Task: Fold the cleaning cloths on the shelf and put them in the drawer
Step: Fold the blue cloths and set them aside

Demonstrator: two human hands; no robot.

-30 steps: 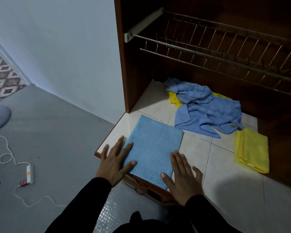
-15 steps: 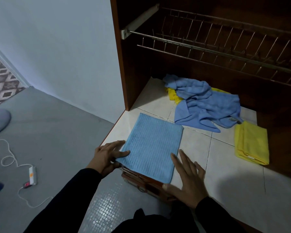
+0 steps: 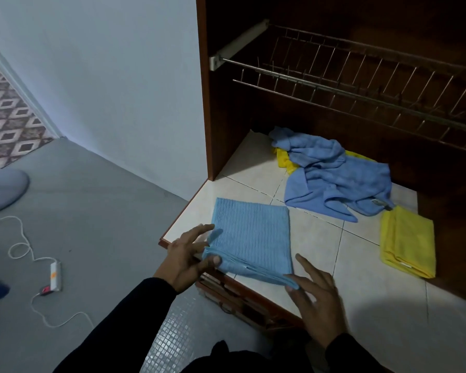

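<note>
Head view: the folded light-blue ribbed cloth (image 3: pixel 252 238) lies at lower centre on the white tiled shelf (image 3: pixel 361 278). Its near-left corner is pinched by the left hand (image 3: pixel 189 258); the near-right corner is touched by the right hand (image 3: pixel 316 294), fingers relaxed. Both corners should be lifted together so the layers are kept aligned.

Above your shelf a wire dish rack (image 3: pixel 361 84), down on your left a white power strip (image 3: pixel 55 275), its looping cord (image 3: pixel 19 247), a patterned floor (image 3: pixel 8 117)

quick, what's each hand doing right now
Left hand: pinches the near-left corner of the folded blue cloth.
Right hand: fingers straight, touching the cloth's near-right corner, gripping nothing.
</note>
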